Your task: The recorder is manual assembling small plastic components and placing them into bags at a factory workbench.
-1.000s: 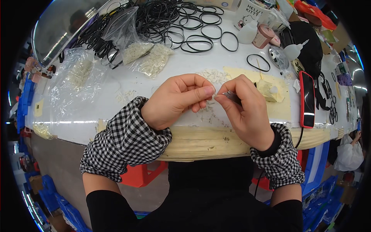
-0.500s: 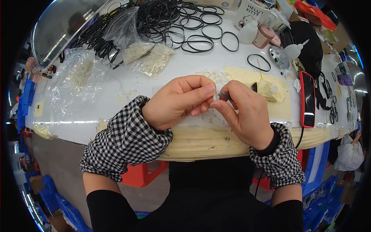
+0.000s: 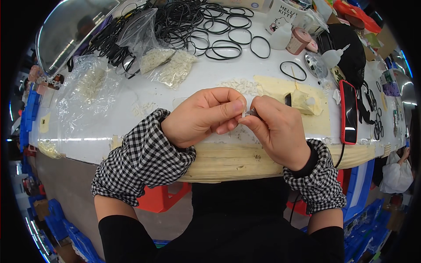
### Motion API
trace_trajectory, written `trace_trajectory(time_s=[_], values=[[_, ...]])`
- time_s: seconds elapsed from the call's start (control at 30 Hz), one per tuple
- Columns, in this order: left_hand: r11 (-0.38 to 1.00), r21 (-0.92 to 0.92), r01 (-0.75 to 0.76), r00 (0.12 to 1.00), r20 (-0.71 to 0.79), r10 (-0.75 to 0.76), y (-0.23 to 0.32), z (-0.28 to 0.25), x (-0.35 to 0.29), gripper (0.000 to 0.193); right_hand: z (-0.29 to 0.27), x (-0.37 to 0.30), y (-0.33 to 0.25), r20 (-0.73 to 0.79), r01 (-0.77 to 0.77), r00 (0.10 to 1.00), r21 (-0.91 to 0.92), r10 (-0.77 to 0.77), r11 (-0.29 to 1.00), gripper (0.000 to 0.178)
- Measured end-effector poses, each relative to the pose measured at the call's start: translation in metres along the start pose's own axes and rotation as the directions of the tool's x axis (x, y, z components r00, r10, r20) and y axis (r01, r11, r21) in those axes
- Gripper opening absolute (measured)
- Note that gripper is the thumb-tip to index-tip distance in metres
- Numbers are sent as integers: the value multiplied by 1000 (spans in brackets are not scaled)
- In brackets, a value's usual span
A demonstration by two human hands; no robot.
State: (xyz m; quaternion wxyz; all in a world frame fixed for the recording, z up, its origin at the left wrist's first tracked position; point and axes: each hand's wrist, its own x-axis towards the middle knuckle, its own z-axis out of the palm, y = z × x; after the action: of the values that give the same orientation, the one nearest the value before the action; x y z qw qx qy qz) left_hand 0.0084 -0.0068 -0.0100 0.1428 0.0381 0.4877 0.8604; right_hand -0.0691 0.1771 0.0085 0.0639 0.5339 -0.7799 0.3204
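Note:
Above the table's near edge, my two hands meet at the fingertips. Between thumb and fingers, my left hand [image 3: 204,116] pinches a small white piece [image 3: 244,113], mostly covered by the fingertips. My right hand [image 3: 280,129] is closed around a small grey metal object [image 3: 253,112]; its kind is hidden by the curled fingers. The right thumb tip is close against the white piece. Just beyond the hands lies a loose pile of small white pieces [image 3: 241,85]. Checked sleeves cover both my forearms.
Clear bags of whitish pieces [image 3: 175,72] lie at the far left. Black loops [image 3: 224,49] and tangled black cords [image 3: 175,19] fill the back. On the right are a cream sheet [image 3: 322,120], a red-cased phone [image 3: 349,111] and a squeeze bottle [image 3: 335,57]. Padding covers the front edge [image 3: 237,162].
My right hand has turned slightly, its fingers curling nearer the left fingertips. Less of the grey metal tip shows. The left hand has barely moved.

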Motion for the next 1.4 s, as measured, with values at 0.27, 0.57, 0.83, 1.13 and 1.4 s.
trace_trajectory(time_s=[0.27,0.57,0.83,1.13,1.4], values=[[1000,13,-6,1000,8,6,0,0,0,19,0,-1,0,12,3,1000,9,-3,1000,27],[999,-28,-17,1000,10,18,-1,-2,1,19,-2,0,-1,5,-9,1000,17,9,1000,28],[999,-30,-11,1000,1,11,-2,-4,1,18,-2,0,-1,19,-4,1000,34,3,999,25],[998,22,-67,967,-247,70,2,5,0,19,-2,1,0,-23,-47,999,80,49,996,24],[997,-27,-68,912,-407,51,1,-1,2,21,0,0,6,-41,-113,992,114,119,987,16]])
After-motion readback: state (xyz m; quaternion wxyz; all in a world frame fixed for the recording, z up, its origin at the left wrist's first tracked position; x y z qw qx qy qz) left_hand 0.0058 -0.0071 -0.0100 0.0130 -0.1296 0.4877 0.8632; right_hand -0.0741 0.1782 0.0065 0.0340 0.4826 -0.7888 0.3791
